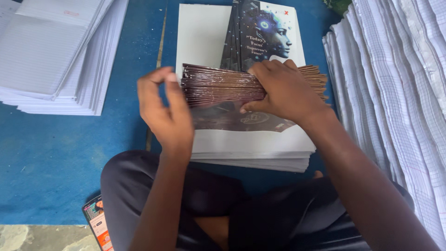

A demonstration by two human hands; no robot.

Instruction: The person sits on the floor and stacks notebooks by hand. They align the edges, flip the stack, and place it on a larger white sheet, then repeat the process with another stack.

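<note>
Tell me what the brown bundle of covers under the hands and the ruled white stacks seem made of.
The brown bundle of fanned covers, pressed by the right hand with the left hand at its end, looks like glossy coated card: its edges catch light. The white ruled sheet stacks look like plain matte paper, thin and lined.

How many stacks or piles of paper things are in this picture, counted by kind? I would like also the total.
Piles of ruled white sheets: 2, one at upper left, one along the right side
Stack of printed covers under the hands: 1
Fanned bundle of brown-edged covers, held by left hand and right hand: 1
Total: 4
</note>
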